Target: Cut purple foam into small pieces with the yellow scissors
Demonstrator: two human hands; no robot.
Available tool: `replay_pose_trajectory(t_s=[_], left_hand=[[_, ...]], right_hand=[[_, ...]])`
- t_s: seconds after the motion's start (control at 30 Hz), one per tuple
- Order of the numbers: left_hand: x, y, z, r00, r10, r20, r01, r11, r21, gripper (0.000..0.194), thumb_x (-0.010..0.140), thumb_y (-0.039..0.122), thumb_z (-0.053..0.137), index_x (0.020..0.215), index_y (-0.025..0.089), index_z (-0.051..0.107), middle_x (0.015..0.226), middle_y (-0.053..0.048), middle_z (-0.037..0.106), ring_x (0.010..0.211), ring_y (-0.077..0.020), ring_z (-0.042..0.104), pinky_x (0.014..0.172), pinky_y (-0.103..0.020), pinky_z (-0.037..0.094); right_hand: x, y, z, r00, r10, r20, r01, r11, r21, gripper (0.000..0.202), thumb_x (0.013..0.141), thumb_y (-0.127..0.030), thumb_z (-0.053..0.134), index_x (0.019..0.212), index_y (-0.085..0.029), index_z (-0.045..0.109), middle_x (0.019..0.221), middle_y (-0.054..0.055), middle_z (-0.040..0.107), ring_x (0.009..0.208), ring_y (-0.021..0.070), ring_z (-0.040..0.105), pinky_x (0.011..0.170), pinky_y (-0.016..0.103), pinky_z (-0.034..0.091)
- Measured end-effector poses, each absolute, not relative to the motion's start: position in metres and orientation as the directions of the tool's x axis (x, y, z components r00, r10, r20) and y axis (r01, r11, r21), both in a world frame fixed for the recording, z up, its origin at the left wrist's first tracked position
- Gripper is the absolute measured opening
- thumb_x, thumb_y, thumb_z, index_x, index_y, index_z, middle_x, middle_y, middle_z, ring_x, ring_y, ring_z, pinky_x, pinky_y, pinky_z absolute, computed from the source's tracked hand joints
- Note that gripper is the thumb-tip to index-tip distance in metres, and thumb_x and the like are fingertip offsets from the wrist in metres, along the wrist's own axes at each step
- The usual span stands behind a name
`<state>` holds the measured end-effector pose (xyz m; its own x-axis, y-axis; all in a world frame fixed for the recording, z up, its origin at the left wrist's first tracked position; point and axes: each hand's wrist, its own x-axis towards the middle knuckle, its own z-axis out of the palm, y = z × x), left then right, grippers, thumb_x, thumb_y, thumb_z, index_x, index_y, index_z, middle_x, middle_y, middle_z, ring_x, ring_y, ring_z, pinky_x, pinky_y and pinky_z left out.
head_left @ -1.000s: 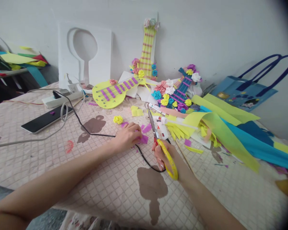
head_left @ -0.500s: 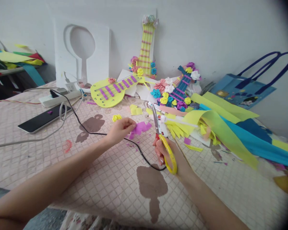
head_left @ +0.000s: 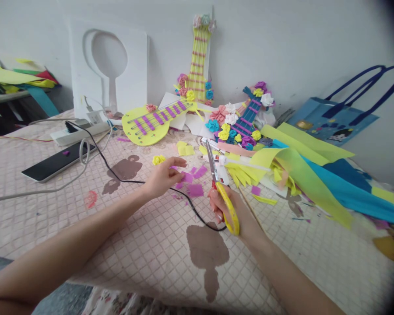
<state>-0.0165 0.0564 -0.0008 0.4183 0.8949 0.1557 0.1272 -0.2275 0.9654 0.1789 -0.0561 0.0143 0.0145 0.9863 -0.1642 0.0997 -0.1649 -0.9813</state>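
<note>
Yellow-handled scissors are in my right hand, its fingers closed around the handles. Their blades point away from me and look closed. My left hand hovers just left of several purple paper pieces, thumb and forefinger apart. I see nothing gripped in it, though a bit of purple shows behind the fingers. Beyond that hand lies a yellow paper flower. Yellow paper squares rest farther back. A black cable runs across the tablecloth between my hands.
Behind are a yellow paper guitar, a flowered blue guitar and an upright yellow one. A glue gun lies beyond the scissors. Crepe paper strips and a blue bag stand right; a power strip is left.
The purple paper that was at my left fingertips now lies as separate pieces on the table. My left thumb and forefinger have parted. My right hand still holds the scissors.
</note>
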Motion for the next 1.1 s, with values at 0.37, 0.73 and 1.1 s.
replay_pose_trajectory(t_s=[0.37, 0.73, 1.1], left_hand=[[-0.016, 0.050, 0.004, 0.545, 0.833, 0.099, -0.006, -0.114, 0.993, 0.039, 0.077, 0.012, 0.068, 0.113, 0.013, 0.054, 0.106, -0.011, 0.069, 0.073, -0.0112, 0.068, 0.068, -0.026, 0.057], [-0.007, 0.018, 0.012, 0.534, 0.544, 0.648, 0.027, -0.776, 0.630, 0.014, 0.082, 0.005, 0.061, 0.085, 0.016, 0.069, 0.107, -0.011, 0.071, 0.096, -0.0181, 0.069, 0.082, -0.031, 0.057], [-0.008, 0.018, 0.006, 0.547, 0.637, 0.543, 0.022, -0.660, 0.751, 0.013, 0.087, 0.011, 0.059, 0.096, 0.016, 0.066, 0.105, -0.010, 0.069, 0.098, -0.0184, 0.066, 0.085, -0.032, 0.054]], right_hand=[[0.177, -0.054, 0.016, 0.032, 0.983, -0.180, 0.040, -0.181, -0.983, 0.044, 0.072, -0.058, 0.071, 0.079, -0.022, 0.047, 0.065, -0.005, 0.055, 0.041, 0.0069, 0.042, 0.038, 0.021, 0.037], [0.171, -0.060, 0.013, -0.078, 0.979, -0.188, -0.146, -0.197, -0.969, 0.039, 0.077, -0.056, 0.070, 0.080, -0.021, 0.051, 0.044, -0.011, 0.042, 0.036, 0.0062, 0.038, 0.036, 0.017, 0.034], [0.169, -0.060, 0.020, 0.055, 0.989, -0.136, -0.102, -0.130, -0.986, 0.028, 0.064, -0.026, 0.072, 0.081, -0.021, 0.049, 0.062, -0.009, 0.050, 0.042, 0.0055, 0.044, 0.037, 0.018, 0.039]])
